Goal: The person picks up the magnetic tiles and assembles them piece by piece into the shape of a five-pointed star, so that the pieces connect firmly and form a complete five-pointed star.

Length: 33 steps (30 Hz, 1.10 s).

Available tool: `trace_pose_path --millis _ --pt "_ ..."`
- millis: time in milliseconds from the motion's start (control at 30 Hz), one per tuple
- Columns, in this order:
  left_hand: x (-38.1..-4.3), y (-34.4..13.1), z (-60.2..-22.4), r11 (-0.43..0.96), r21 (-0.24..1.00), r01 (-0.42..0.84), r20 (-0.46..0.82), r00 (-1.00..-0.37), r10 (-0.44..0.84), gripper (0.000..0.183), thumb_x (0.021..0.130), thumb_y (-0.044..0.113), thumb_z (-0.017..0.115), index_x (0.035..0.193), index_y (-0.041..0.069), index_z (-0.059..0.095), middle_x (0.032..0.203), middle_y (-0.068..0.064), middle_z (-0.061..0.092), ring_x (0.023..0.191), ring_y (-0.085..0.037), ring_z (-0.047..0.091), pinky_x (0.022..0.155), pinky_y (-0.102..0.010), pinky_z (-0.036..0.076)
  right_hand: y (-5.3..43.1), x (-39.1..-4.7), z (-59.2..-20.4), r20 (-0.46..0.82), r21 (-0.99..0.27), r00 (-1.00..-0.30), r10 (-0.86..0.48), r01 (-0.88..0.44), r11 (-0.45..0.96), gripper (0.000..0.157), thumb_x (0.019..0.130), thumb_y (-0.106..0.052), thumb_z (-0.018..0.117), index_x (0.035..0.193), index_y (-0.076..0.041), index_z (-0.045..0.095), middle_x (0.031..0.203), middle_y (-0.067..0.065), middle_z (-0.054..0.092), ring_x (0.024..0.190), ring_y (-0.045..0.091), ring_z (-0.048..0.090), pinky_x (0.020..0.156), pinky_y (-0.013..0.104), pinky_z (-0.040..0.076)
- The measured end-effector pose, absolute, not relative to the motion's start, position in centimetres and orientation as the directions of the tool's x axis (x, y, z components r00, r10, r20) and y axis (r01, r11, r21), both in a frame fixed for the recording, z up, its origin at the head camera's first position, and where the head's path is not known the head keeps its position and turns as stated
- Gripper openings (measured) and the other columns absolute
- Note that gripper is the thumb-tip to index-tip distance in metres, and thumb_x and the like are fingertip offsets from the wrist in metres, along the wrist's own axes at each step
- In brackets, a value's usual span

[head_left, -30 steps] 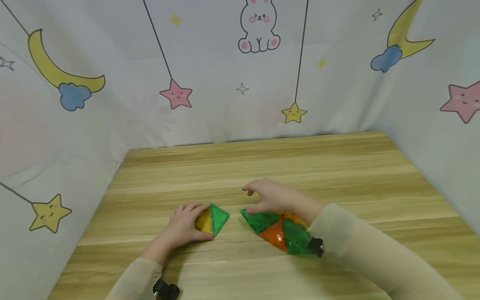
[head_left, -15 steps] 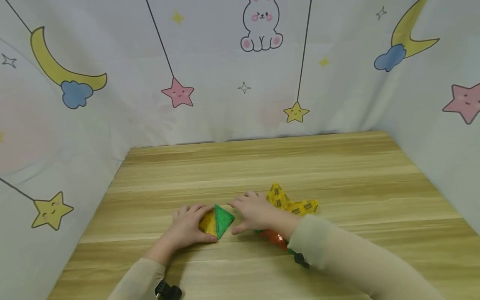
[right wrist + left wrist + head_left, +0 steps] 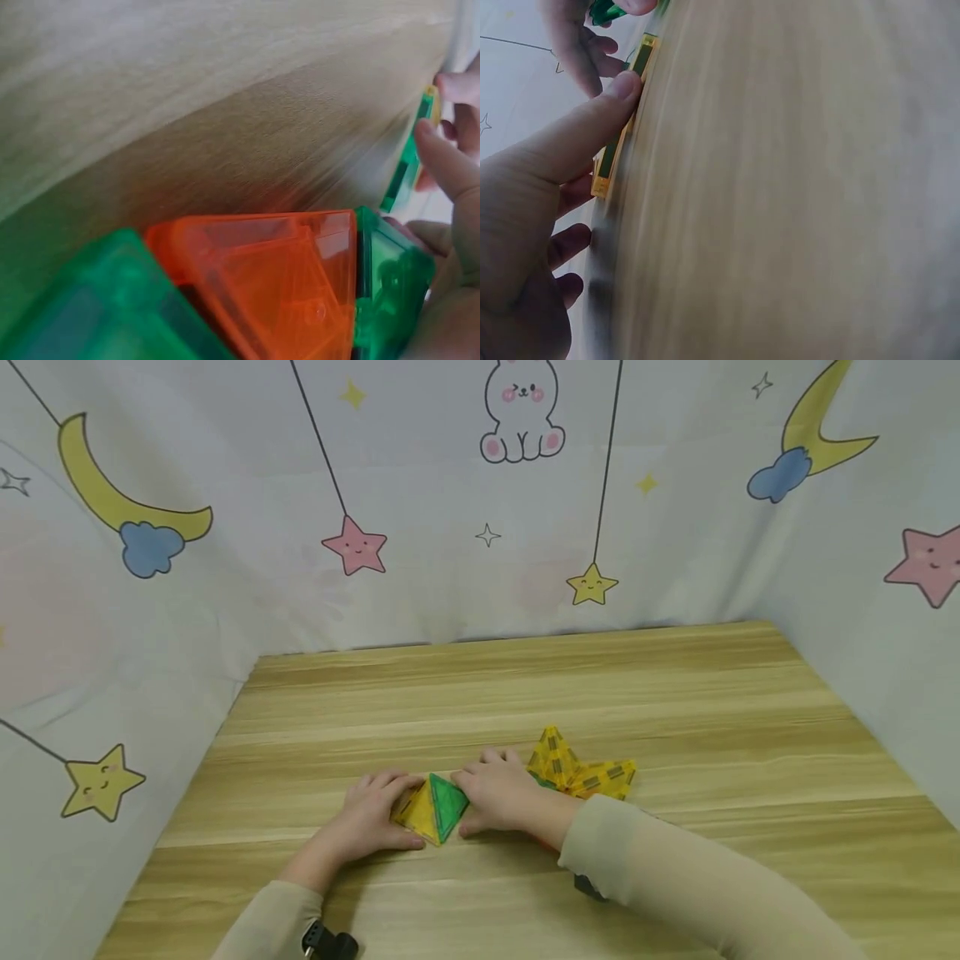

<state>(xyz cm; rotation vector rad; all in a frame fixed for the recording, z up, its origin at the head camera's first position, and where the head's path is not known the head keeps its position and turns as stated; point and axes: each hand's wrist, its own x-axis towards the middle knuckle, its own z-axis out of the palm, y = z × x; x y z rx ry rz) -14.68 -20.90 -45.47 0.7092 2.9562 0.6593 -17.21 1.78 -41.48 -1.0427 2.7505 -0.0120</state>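
My left hand (image 3: 371,817) holds a yellow triangular magnetic tile (image 3: 418,817) by its edges, low over the wood. In the left wrist view its thumb (image 3: 592,124) presses the edge of that yellow tile (image 3: 609,159). A green triangular magnetic tile (image 3: 448,803) adjoins the yellow one on its right. My right hand (image 3: 498,793) pinches the green tile's right side; the right wrist view shows the thumb against this green tile's edge (image 3: 407,161). Under the right wrist lies a cluster of orange (image 3: 274,277) and green (image 3: 394,289) tiles, mostly hidden from the head camera.
Yellow pointed tile pieces (image 3: 555,758) of the cluster stick out behind the right wrist. The wood-grain table (image 3: 420,702) runs back to a white cloth (image 3: 420,602) printed with stars, moons and a rabbit. Cloth also hangs along both sides.
My right hand has come left and down from above the cluster to the green tile, uncovering the yellow pieces behind. The left hand stays on the yellow tile, which now shows more of its face.
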Motion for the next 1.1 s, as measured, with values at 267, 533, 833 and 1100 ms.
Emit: trace_pose_path --millis 267,533,833,1100 --pt "-14.64 -20.63 -45.51 0.796 0.429 0.427 0.068 -0.894 0.443 0.078 0.063 0.045 0.083 0.129 0.014 0.056 0.121 -0.002 0.052 0.105 -0.025 0.042 0.087 -0.051 0.032 1.03 -17.61 -41.92 -0.196 -0.043 -0.726 -0.660 -0.666 0.745 0.077 0.073 -0.060 0.069 0.135 -0.019 0.051 0.129 -0.004 0.054 0.113 0.021 0.044 0.089 0.043 0.034" --pt "-14.57 -20.60 -45.58 0.791 0.457 0.408 0.060 -0.901 0.430 0.076 0.064 0.045 0.083 0.129 0.014 0.056 0.120 -0.001 0.052 0.104 -0.023 0.040 0.084 -0.045 0.031 0.82 -17.74 -41.83 -0.191 -0.072 -0.721 -0.666 -0.666 0.742 0.074 0.073 -0.058 0.071 0.135 -0.022 0.052 0.130 -0.004 0.054 0.110 0.020 0.046 0.086 0.040 0.035" --pt "-14.45 -20.81 -45.26 0.795 0.473 0.381 0.025 -0.907 0.420 0.074 0.066 0.045 0.082 0.129 0.014 0.056 0.118 0.001 0.052 0.102 -0.020 0.041 0.079 -0.039 0.031 1.01 -18.16 -41.69 -0.223 -0.141 -0.723 -0.654 -0.640 0.755 0.073 0.075 -0.053 0.073 0.138 -0.027 0.048 0.135 -0.008 0.049 0.113 0.021 0.045 0.085 0.042 0.034" --pt "-14.40 -20.83 -45.08 0.802 0.476 0.362 0.005 -0.913 0.409 0.075 0.067 0.046 0.081 0.129 0.013 0.056 0.118 0.000 0.053 0.103 -0.021 0.042 0.078 -0.038 0.031 0.72 -18.16 -41.62 -0.205 -0.124 -0.729 -0.653 -0.643 0.756 0.067 0.076 -0.049 0.073 0.136 -0.026 0.051 0.131 -0.008 0.052 0.109 0.019 0.046 0.081 0.039 0.035"
